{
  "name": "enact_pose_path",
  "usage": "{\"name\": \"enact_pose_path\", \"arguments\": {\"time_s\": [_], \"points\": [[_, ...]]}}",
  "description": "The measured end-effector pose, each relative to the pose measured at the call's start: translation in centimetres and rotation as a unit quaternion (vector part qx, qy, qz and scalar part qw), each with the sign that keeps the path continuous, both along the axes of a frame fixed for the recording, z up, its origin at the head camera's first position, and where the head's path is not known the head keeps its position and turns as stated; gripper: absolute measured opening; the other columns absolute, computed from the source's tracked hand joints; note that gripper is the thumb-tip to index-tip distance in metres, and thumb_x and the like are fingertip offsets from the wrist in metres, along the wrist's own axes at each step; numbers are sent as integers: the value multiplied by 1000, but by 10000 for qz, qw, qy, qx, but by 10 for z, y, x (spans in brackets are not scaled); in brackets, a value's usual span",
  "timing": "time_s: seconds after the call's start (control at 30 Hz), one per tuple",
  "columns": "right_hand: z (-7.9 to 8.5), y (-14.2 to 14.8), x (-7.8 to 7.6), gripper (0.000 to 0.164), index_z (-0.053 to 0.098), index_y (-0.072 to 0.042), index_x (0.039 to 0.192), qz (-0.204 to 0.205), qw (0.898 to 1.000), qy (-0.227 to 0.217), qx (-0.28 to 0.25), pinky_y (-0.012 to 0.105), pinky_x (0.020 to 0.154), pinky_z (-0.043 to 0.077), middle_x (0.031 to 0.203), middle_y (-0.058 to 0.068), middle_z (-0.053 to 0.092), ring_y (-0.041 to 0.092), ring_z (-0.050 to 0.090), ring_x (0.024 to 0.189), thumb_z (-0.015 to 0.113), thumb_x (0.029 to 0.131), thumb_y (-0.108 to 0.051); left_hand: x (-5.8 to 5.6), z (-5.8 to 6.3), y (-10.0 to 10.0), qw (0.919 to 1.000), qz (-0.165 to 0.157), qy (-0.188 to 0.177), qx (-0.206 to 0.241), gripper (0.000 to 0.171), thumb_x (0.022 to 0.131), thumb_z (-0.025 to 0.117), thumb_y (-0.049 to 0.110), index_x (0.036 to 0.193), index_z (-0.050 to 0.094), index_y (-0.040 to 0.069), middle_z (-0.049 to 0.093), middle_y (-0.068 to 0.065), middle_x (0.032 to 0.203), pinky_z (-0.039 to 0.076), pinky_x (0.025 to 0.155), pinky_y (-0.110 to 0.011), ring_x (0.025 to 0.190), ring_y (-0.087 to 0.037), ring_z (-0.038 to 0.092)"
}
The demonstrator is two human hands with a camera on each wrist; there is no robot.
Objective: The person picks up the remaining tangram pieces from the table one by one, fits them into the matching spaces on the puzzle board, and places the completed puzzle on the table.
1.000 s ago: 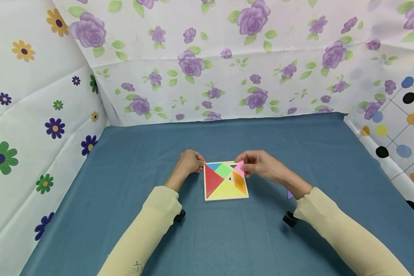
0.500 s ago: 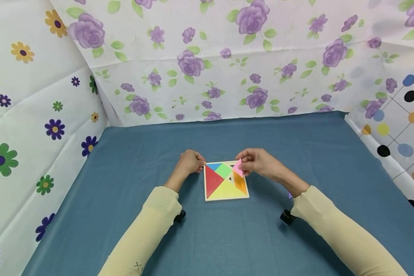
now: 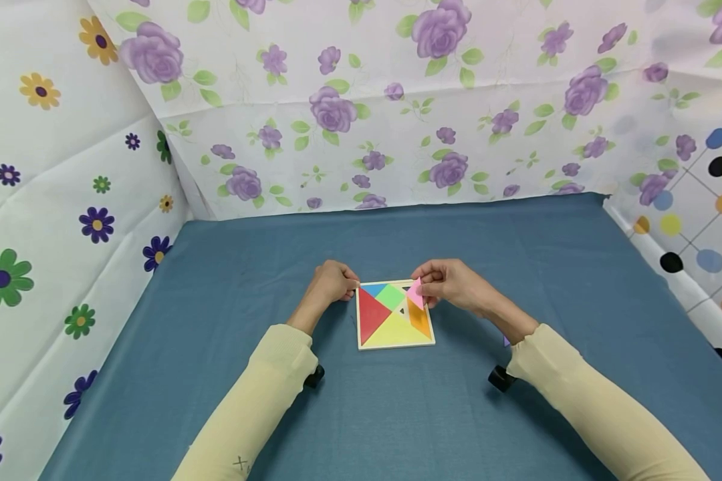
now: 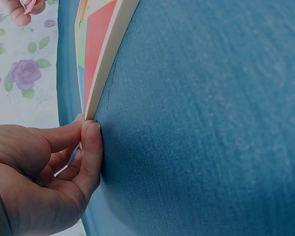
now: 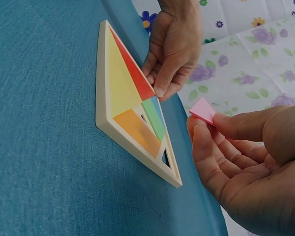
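A square wooden tangram board [image 3: 397, 347] lies on the blue cloth, holding a red triangle [image 3: 371, 317], a yellow triangle [image 5: 122, 83], a blue triangle, a green square [image 3: 390, 297] and an orange parallelogram [image 5: 135, 131]. Its far left corner is pinched between thumb and forefinger of my left hand [image 4: 44, 177]. My right hand [image 3: 454, 286] pinches a pink tangram piece [image 5: 203, 110] raised above the far right corner. Small dark holes show in the board's uncovered spots near that corner. Part of a purple piece [image 3: 506, 341] shows beside my right wrist; the arm hides the rest.
Blue cloth [image 3: 247, 267] covers the table. A rose-patterned sheet [image 3: 385, 160] hangs along the back, with patterned sheets on both sides. A black device [image 3: 501, 379] sits under the right wrist, another [image 3: 315, 376] under the left.
My right hand has shifted very slightly to the right with the pink piece, which tilts a little differently. The left hand keeps its grip on the corner, and the board has barely moved.
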State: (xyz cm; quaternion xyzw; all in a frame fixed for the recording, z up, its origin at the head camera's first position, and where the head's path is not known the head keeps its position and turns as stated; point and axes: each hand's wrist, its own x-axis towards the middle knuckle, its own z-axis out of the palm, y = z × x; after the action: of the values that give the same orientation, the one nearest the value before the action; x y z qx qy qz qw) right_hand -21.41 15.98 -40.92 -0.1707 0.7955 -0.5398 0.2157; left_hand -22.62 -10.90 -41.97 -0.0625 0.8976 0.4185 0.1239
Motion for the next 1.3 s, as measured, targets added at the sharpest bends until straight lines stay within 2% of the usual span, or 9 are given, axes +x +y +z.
{"name": "enact_pose_path", "arguments": {"time_s": [0.23,0.53,0.77,1.1,1.3], "points": [[-3,-1,-1,28,62,8,127,7,10000,15,58,53,81,61,99,16,69,31,68,81,65,102,-3,1,1,-1,10000,-28,13,24,10,98,72,7,101,79,0,75,-12,88,62,67,-28,73,-17,71],[-8,-3,-4,28,64,7,125,-152,9997,118,154,46,78,61,98,13,72,31,67,83,68,101,-6,1,1,-1,9999,-19,-31,103,11,99,71,7,102,79,0,75,-12,90,63,68,-28,75,-18,71],[-11,-5,-7,17,71,1,115,-208,9995,135,201,42,73,60,90,11,75,29,68,79,68,101,-9,2,1,-1,9999,-13,-31,121,11,99,71,7,102,79,0,74,-13,90,63,69,-29,75,-19,71],[-14,-8,-10,17,74,0,111,-239,9994,110,208,38,70,59,86,13,76,28,69,77,68,102,-12,1,0,-1,9999,14,-61,143,10,98,71,6,101,79,0,75,-13,90,63,69,-29,73,-18,70],[-16,-9,-9,18,73,4,112,-284,9995,54,107,40,71,61,88,14,75,27,68,77,66,103,-10,1,1,-1,9999,14,-36,132,11,99,71,6,101,79,-1,75,-13,89,63,69,-29,72,-18,70]]}}
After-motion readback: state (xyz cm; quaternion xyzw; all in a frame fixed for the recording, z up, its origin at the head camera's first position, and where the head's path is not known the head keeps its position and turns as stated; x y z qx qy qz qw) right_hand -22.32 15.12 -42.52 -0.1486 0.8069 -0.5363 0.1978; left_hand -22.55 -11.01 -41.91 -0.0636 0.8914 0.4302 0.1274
